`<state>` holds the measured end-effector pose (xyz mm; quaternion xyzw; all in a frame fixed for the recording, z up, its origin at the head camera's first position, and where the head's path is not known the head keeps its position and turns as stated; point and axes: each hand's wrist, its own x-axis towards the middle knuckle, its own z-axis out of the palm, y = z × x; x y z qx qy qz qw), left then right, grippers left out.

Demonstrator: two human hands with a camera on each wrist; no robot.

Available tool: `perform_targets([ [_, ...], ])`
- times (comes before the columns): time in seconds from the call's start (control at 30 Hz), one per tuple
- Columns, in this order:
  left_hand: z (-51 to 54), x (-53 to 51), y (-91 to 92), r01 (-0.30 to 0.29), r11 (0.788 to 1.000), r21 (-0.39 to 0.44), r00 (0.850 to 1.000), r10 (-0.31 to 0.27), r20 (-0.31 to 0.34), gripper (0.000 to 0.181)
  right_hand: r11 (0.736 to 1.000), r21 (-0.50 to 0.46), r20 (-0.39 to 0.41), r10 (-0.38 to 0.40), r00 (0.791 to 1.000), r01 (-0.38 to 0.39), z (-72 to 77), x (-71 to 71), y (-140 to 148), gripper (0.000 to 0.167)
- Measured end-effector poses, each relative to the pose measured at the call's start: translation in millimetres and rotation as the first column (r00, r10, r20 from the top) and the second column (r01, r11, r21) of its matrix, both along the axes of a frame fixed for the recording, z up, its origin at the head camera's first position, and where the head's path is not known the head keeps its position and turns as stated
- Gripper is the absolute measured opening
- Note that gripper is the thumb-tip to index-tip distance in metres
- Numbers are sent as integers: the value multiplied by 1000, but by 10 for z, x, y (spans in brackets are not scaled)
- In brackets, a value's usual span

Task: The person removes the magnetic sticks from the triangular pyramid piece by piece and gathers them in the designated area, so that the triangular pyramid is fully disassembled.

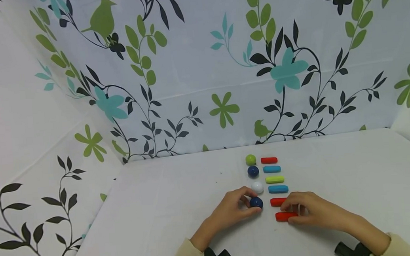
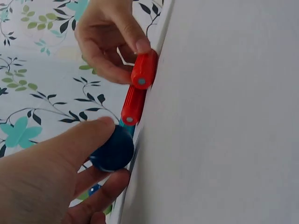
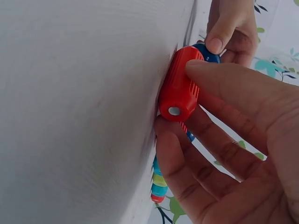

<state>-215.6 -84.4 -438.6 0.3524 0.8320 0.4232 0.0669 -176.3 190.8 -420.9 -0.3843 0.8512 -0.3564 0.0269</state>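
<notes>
My left hand (image 1: 232,208) pinches a shiny dark blue ball (image 1: 256,202) between thumb and fingers, at the near end of a column of balls. To its right, my right hand (image 1: 314,211) holds the nearest red rod (image 1: 284,216) by its right end, thumb on one side and fingers on the other. A metal disc shows in the end of this red rod (image 3: 180,88) in the right wrist view. Just beyond lies a second red rod (image 1: 277,202), close to the right fingertips. A white ball (image 1: 257,187) sits just past the held ball.
Farther up the white table (image 1: 181,193) are another dark blue ball (image 1: 253,171) and a green ball (image 1: 251,159). Beside them lie a blue rod (image 1: 278,189), a yellow-green rod (image 1: 274,179), another blue rod (image 1: 272,169) and a red rod (image 1: 269,160). Patterned cloth (image 1: 193,65) hangs behind.
</notes>
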Motion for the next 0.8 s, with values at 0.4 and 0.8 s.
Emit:
perform_targets([
  [0.4,13,42,49,-36,991,-129,985,13,-170,35,999,-32,-19,-13,1000,12,47,-20,59,16],
  [0.8,104,29,-35,-102,992,-80,983,88,-160,33,995,-50,-89,-93,992,89,106,-76,75,14],
])
